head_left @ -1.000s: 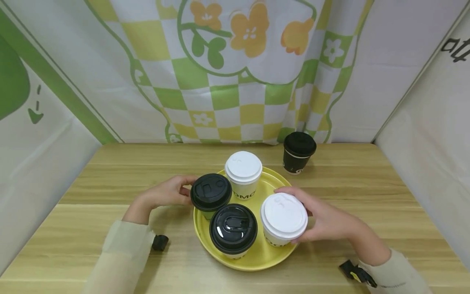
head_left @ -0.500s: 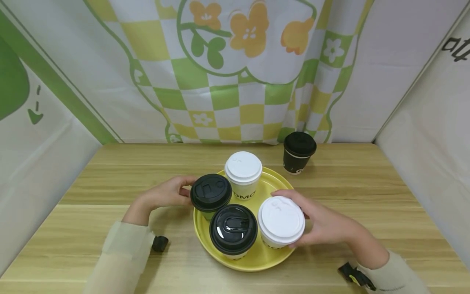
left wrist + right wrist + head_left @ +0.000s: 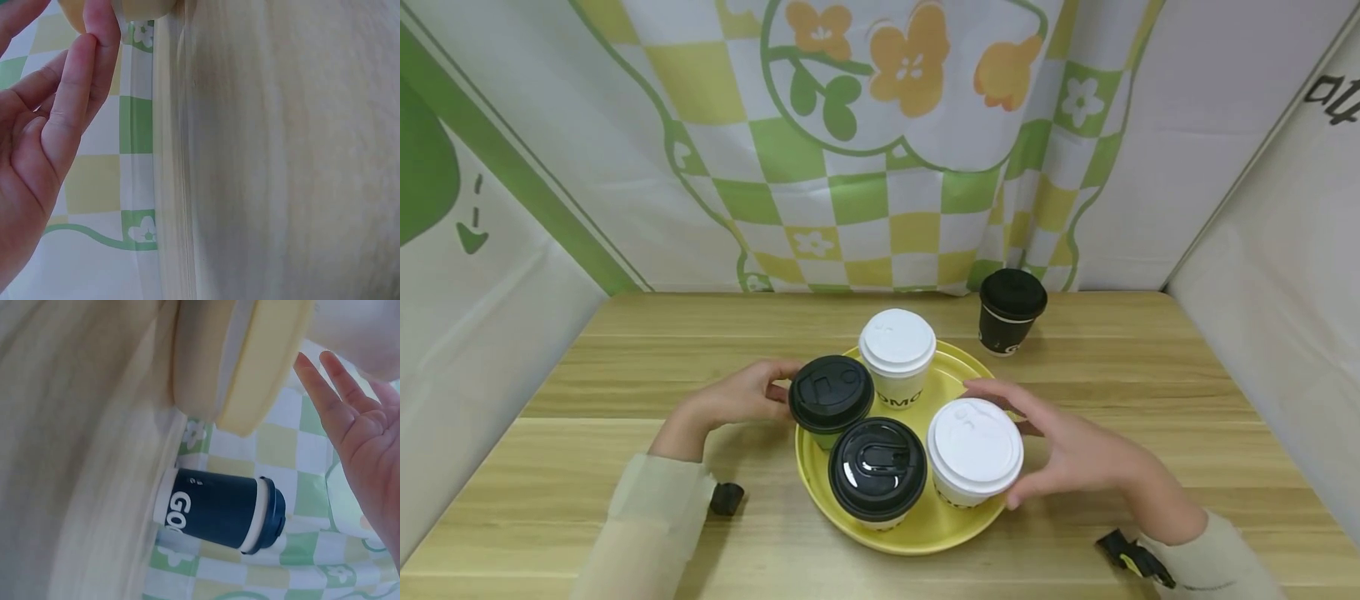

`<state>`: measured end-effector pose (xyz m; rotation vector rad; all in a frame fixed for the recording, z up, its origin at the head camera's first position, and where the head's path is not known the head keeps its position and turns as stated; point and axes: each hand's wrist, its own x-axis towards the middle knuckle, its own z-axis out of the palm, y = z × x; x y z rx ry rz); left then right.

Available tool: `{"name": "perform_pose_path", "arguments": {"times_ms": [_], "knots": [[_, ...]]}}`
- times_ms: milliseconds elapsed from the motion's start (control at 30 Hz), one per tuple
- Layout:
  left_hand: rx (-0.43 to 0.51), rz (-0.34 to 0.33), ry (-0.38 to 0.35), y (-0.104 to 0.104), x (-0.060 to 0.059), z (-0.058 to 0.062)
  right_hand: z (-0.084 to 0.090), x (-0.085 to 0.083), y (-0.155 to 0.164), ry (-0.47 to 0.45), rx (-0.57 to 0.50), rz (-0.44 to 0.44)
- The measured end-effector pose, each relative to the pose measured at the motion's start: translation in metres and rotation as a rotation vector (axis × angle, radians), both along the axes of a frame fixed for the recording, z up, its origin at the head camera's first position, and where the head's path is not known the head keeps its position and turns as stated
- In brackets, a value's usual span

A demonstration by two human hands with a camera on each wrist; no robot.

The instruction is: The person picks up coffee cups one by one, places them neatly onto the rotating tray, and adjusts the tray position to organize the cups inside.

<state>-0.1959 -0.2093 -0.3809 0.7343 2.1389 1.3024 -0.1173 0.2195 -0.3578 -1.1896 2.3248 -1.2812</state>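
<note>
Four lidded cups (image 3: 974,452) on yellow tray (image 3: 925,527); hands (image 3: 1078,454) flank tray.

Light wooden table (image 3: 625,350), yellow round tray (image 3: 958,367) near its middle, black cup (image 3: 1009,312) just behind the tray, apparently on the table itself

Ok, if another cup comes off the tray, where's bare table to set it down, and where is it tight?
Bare wood lies left of the left hand, across the back left of the table, and right of the black cup. The near edge in front of the yellow tray is free too. The tray itself is crowded: four cups, with the right hand beside the white-lidded cup.
</note>
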Motion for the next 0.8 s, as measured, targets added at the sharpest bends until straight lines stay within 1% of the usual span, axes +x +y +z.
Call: {"name": "perform_pose_path", "arguments": {"times_ms": [133, 200, 367, 533, 633, 800], "knots": [[0.000, -0.005, 0.000, 0.000, 0.000, 0.001, 0.006, -0.001, 0.007, 0.023, 0.001, -0.004], [-0.002, -0.006, -0.004, 0.000, 0.000, 0.001, 0.010, -0.001, 0.011, 0.049, 0.012, -0.017], [-0.011, -0.008, -0.005, -0.001, 0.000, 0.003, 0.016, -0.005, 0.025, 0.118, 0.032, -0.085], [0.003, -0.016, -0.008, 0.000, -0.001, 0.003, 0.018, -0.014, 0.040, 0.153, -0.019, -0.137], [0.007, -0.019, -0.013, 0.001, 0.000, 0.002, 0.018, -0.021, 0.048, 0.180, -0.030, -0.173], [0.016, -0.013, -0.023, 0.001, 0.000, 0.001, 0.021, -0.031, 0.059, 0.207, -0.014, -0.273]]}}
